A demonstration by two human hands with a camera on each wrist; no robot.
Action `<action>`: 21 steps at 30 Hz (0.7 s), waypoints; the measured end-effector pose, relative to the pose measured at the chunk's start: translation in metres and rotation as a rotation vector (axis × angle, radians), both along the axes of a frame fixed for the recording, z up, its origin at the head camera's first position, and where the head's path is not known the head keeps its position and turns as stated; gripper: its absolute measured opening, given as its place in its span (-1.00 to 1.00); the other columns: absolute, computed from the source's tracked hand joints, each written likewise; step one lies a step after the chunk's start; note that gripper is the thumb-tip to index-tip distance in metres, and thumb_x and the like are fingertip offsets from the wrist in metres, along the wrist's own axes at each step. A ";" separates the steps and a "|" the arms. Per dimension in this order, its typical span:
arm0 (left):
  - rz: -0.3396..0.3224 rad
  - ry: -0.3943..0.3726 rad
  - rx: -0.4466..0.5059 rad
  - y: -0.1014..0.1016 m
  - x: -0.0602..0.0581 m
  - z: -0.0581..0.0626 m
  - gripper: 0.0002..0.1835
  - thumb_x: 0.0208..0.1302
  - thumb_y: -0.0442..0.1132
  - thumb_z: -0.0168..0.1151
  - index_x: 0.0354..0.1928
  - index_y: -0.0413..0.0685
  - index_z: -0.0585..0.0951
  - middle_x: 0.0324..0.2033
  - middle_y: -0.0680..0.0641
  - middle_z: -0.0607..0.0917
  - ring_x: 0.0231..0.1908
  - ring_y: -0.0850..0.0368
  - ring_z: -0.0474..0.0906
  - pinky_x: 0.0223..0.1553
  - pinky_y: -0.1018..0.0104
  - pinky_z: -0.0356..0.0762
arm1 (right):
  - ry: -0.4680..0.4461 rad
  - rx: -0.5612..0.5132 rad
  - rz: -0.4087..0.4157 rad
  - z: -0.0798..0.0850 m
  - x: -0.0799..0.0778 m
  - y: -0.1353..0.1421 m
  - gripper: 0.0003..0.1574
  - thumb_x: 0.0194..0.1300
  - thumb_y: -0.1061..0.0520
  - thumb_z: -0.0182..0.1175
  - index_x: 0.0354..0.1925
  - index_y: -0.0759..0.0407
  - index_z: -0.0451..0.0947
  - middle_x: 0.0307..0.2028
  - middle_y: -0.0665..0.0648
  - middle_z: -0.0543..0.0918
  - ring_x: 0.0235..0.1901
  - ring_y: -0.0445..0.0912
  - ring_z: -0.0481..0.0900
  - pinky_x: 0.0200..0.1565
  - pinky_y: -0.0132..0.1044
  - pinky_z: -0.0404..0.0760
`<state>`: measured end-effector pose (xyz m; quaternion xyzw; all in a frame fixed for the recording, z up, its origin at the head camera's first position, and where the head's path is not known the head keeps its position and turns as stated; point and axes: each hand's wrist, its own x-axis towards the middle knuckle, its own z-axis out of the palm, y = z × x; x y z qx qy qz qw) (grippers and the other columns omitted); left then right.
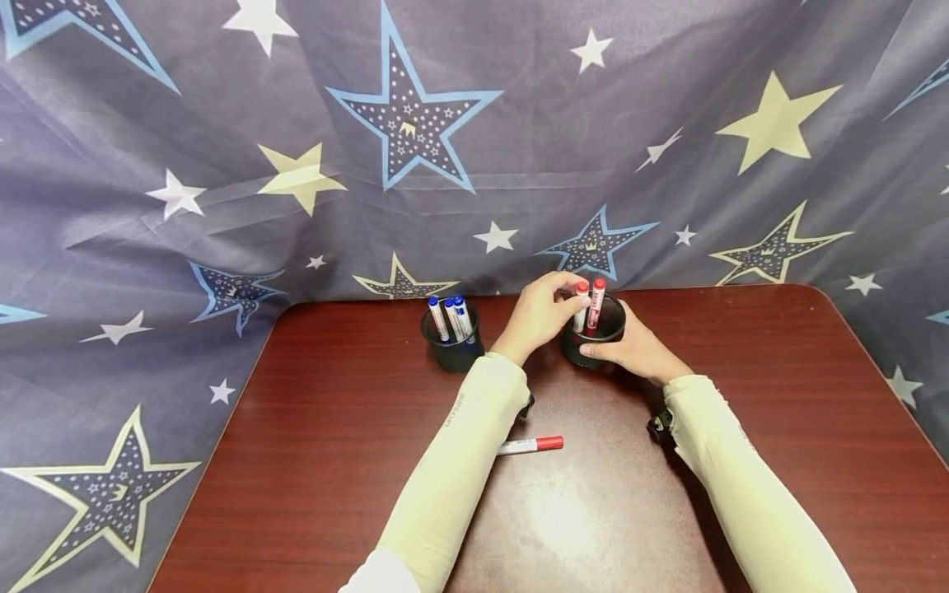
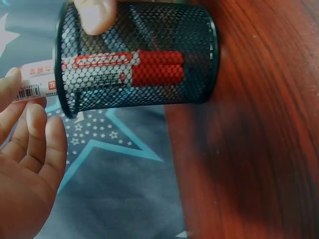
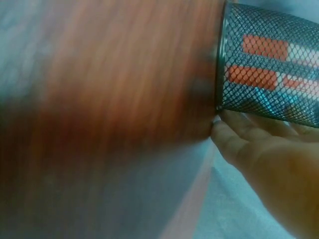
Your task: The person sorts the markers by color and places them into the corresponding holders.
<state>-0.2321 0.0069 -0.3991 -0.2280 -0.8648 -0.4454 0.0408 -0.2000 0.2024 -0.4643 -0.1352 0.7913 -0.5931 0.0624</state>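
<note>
My right hand [image 1: 643,350] holds a black mesh pen cup [image 1: 575,352] near the back of the table, its thumb across the near side and fingers behind. Two red markers stand inside, caps down, as the mesh reveals in the left wrist view. With my left hand [image 1: 544,309] I pinch the upper end of one red marker [image 1: 581,308], above the rim. The other red marker [image 1: 596,303] leans close beside it. A third red marker [image 1: 537,445] lies on the table, partly hidden behind my left sleeve.
Left of the hands stands a second black mesh cup [image 1: 454,358] with several blue markers [image 1: 439,319]. The dark red wooden table [image 1: 334,461] ends against a grey star-patterned cloth [image 1: 519,165] that hangs behind it.
</note>
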 end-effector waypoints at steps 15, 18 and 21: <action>0.011 -0.031 -0.018 0.002 0.002 -0.002 -0.80 0.29 -0.20 0.41 -0.06 0.02 0.72 -0.23 0.09 0.65 -0.33 0.23 0.49 -0.25 0.42 0.43 | 0.016 0.009 0.001 0.002 0.001 -0.001 0.05 0.14 0.27 0.49 0.43 0.33 0.10 0.23 0.36 0.44 0.09 0.17 0.46 -0.12 -0.42 0.51; 0.009 -0.028 -0.017 0.003 0.001 -0.003 -0.81 0.29 -0.21 0.41 -0.07 0.02 0.72 -0.24 0.09 0.65 -0.35 0.23 0.48 -0.27 0.42 0.43 | 0.017 0.009 0.005 0.001 0.000 0.000 0.06 0.15 0.28 0.49 0.44 0.33 0.09 0.24 0.37 0.43 0.08 0.19 0.46 -0.19 -0.39 0.54; 0.006 -0.023 -0.016 0.003 0.001 -0.003 -0.81 0.28 -0.22 0.42 -0.08 0.02 0.72 -0.26 0.10 0.64 -0.37 0.24 0.48 -0.29 0.43 0.43 | 0.021 0.009 0.014 0.000 0.000 0.000 0.06 0.15 0.28 0.49 0.44 0.33 0.09 0.25 0.38 0.42 0.06 0.18 0.46 -0.22 -0.36 0.56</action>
